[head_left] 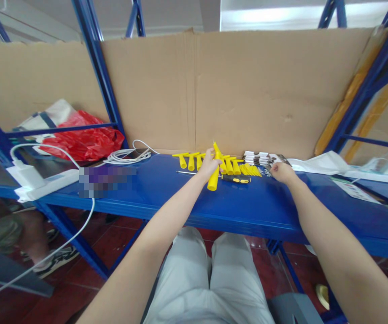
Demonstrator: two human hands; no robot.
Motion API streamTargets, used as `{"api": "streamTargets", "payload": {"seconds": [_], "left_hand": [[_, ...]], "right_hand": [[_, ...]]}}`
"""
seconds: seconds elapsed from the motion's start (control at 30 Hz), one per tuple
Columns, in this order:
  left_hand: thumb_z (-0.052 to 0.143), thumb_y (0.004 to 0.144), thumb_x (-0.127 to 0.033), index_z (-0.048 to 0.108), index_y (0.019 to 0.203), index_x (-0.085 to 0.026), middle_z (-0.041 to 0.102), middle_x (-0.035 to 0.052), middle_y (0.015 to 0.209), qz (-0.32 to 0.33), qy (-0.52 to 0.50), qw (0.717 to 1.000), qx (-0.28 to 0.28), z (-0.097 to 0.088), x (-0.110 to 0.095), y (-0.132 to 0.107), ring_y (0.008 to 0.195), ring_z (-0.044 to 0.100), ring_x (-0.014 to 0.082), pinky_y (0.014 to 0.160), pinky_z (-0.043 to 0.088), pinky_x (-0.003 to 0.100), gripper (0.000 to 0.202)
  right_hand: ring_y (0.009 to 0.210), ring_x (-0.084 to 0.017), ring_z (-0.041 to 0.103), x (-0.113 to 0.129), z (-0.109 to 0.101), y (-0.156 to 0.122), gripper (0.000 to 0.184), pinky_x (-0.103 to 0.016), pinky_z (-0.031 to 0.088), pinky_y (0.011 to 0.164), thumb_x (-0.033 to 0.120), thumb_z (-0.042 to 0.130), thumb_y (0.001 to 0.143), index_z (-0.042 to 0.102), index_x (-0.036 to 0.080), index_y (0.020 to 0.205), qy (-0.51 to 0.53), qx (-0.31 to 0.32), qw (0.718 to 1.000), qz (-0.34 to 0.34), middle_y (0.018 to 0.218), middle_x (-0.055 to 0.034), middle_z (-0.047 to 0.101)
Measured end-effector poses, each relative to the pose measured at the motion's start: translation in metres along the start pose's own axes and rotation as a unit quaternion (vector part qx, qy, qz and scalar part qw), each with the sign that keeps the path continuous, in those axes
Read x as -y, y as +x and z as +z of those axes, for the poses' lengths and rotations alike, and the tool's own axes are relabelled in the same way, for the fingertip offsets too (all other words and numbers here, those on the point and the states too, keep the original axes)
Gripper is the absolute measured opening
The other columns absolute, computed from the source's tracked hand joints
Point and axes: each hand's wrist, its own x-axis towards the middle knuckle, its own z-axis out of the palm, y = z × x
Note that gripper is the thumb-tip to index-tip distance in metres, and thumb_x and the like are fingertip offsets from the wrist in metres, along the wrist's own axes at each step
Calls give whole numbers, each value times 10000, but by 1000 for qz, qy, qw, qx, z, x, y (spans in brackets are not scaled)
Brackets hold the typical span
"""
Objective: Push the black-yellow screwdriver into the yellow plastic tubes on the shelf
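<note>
My left hand [209,164] is closed round a yellow plastic T-shaped handle [213,182], its wide hollow-looking end pointing down toward me. Behind that hand, similar yellow handles [191,163] stand in a row on the blue shelf. A screwdriver [237,179] with a black and yellow grip lies just in front of them, its shaft passing behind my left wrist. To the right, my right hand [282,172] has its fingertips pinched together at a scatter of small silvery pieces [265,171]; what they hold is too small to tell. Thin yellow pieces [250,170] lie fanned between both hands.
White-and-black bundles [256,158] are stacked by the cardboard wall [247,90]. At left are a power strip [52,183], a coiled white cable [126,156] and a red plastic bag [86,137]. White sheeting [322,163] lies right. Another person's leg [33,236] shows lower left.
</note>
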Motion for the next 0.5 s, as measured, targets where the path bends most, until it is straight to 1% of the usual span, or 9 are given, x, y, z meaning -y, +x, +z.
{"api": "streamTargets", "payload": {"seconds": [0.17, 0.3, 0.4, 0.43, 0.5], "left_hand": [[525, 762, -70, 373, 1309, -285, 649, 35, 1142, -8, 8, 1000, 20, 2, -1, -1, 491, 570, 60, 444, 456, 193, 607], [553, 744, -80, 392, 1310, -279, 639, 44, 1121, -25, 21, 998, 63, 10, -6, -1, 499, 590, 82, 475, 489, 238, 621], [563, 740, -84, 405, 1299, -269, 628, 43, 1125, -13, 42, 992, 115, 26, -12, 0, 500, 593, 77, 486, 497, 235, 609], [565, 742, -85, 408, 1293, -262, 628, 42, 1119, -9, 44, 990, 132, 32, -14, 1, 498, 591, 73, 487, 497, 229, 599], [574, 750, -81, 405, 1291, -245, 641, 34, 1063, -20, 41, 987, 156, 49, -17, 2, 489, 585, 70, 483, 493, 215, 590]], "right_hand": [[849, -259, 685, 3, 6, 0, 146, -307, 493, 737, 111, 549, 756, 674, 182, 730, -17, 0, 1000, -3, 811, -131, 716], [845, -263, 690, 5, 10, -1, 145, -316, 505, 743, 112, 553, 743, 666, 191, 695, 8, 3, 1000, 19, 771, -120, 709], [828, -258, 689, 3, 11, -1, 123, -314, 511, 724, 150, 561, 747, 668, 194, 705, 34, 1, 999, 40, 732, -97, 697], [829, -259, 688, 1, 11, 0, 118, -318, 513, 725, 161, 563, 749, 669, 193, 709, 45, -10, 998, 47, 731, -95, 695], [825, -269, 685, -1, 10, 1, 128, -333, 516, 723, 167, 554, 756, 674, 191, 718, 76, -51, 995, 32, 726, -102, 692]]}}
